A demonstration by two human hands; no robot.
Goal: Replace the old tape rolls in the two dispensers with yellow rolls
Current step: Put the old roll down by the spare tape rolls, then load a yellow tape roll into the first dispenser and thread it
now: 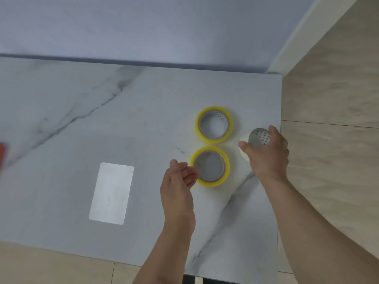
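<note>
Two hands | right hand point(266, 154) grips white roll point(259, 138) | left hand point(177, 181) loosely curled

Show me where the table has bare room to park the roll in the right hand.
Bare: the table between the far edge and the yellow rolls, and left of the white card. Crowded: the right edge, where the right hand holds a white roll beside both yellow rolls.
</note>
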